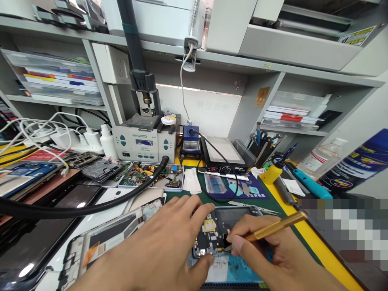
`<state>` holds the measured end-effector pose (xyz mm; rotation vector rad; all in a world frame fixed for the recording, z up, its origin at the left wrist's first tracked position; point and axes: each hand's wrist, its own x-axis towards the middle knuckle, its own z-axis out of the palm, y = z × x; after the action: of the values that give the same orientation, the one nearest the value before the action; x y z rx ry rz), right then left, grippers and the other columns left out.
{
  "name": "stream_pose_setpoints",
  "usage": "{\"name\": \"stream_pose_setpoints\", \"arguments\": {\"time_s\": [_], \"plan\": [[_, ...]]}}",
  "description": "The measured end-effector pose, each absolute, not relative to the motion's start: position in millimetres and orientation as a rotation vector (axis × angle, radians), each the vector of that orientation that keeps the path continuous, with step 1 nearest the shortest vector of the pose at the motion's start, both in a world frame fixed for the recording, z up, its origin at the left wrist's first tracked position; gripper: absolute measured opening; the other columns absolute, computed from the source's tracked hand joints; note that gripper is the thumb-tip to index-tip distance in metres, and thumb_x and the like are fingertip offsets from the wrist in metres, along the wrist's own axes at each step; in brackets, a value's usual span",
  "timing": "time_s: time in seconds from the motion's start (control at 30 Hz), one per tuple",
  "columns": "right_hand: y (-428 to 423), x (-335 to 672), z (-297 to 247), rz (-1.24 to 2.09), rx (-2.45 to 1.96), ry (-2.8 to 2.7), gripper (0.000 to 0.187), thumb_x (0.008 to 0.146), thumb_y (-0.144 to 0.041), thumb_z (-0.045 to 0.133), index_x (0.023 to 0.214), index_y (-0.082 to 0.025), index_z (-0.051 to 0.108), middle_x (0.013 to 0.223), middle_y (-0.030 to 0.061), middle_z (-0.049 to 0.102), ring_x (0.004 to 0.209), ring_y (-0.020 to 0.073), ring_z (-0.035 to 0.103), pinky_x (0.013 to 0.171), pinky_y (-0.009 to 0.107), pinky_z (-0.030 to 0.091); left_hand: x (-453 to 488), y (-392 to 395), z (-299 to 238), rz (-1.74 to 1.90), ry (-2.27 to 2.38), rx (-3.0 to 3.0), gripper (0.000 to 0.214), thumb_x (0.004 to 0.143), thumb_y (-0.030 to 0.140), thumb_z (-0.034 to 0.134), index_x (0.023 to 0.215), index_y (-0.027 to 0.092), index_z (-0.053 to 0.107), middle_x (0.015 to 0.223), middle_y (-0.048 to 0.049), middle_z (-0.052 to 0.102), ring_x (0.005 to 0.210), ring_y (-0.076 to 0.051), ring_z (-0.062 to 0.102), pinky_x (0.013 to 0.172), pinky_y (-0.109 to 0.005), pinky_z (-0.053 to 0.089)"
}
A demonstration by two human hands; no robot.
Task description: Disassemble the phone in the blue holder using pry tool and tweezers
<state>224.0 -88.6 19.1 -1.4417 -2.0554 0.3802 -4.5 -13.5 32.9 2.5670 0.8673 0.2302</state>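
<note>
An opened phone (213, 238), its board and inner parts showing, lies face up on a blue-and-white work pad (222, 266). My left hand (174, 238) grips its left end, with the thumb at the near edge and the fingers at the far edge. In my right hand (262, 246) is a slim gold-coloured hand tool (277, 227), pinched like a pen. Its tip reaches the phone's near edge, right of centre; the exact shape of the tip is hard to make out.
Left of my hands lie a phone frame (112, 232) and dark phone screens. Behind them, a tray (181, 178) holds loose circuit boards, and a thick black hose (100, 210) crosses over. A rework station (142, 143), heating plate (222, 149) and tweezers (257, 207) stand or lie beyond the phone.
</note>
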Motion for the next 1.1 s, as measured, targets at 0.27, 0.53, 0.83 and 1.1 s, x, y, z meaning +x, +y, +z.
{"name": "stream_pose_setpoints", "arguments": {"time_s": [0.27, 0.53, 0.83, 1.1], "plan": [[-89.0, 224.6, 19.3, 0.423, -1.485, -2.066, 0.021, 0.099, -0.022, 0.049, 0.090, -0.024, 0.068, 0.079, 0.0031, 0.074, 0.071, 0.0216, 0.073, 0.051, 0.026, 0.051, -3.3, -13.8, 33.2, 0.224, 0.870, 2.570, 0.062, 0.088, 0.033, 0.065, 0.148, 0.019, 0.055, 0.138, -0.0128, 0.061, 0.131, -0.038, 0.057, 0.113, -0.057, 0.047], [-89.5, 226.0, 18.5, 0.525, -1.545, -2.026, 0.025, 0.101, -0.027, 0.046, 0.086, -0.023, 0.066, 0.074, 0.0028, 0.068, 0.068, 0.0209, 0.067, 0.052, 0.027, 0.048, -3.5, -14.0, 28.3, 0.245, 0.856, 2.585, 0.062, 0.090, 0.034, 0.064, 0.149, 0.019, 0.054, 0.138, -0.0129, 0.061, 0.131, -0.037, 0.056, 0.113, -0.057, 0.046], [-89.8, 223.3, 20.8, 0.676, -1.593, -1.900, 0.024, 0.099, -0.031, 0.052, 0.080, -0.023, 0.065, 0.072, 0.0014, 0.064, 0.067, 0.0196, 0.062, 0.053, 0.026, 0.044, -4.8, -13.1, 31.1, 0.240, 0.843, 2.602, 0.064, 0.090, 0.036, 0.062, 0.150, 0.017, 0.053, 0.142, -0.0163, 0.058, 0.130, -0.039, 0.057, 0.113, -0.059, 0.046], [-89.3, 228.1, 18.2, 0.712, -1.582, -1.871, 0.035, 0.105, -0.037, 0.044, 0.078, -0.023, 0.060, 0.069, -0.0005, 0.058, 0.062, 0.0177, 0.056, 0.056, 0.027, 0.046, -5.5, -12.3, 25.3, 0.275, 0.842, 2.590, 0.062, 0.090, 0.036, 0.063, 0.149, 0.020, 0.053, 0.138, -0.0129, 0.060, 0.126, -0.037, 0.058, 0.112, -0.058, 0.047]]}}
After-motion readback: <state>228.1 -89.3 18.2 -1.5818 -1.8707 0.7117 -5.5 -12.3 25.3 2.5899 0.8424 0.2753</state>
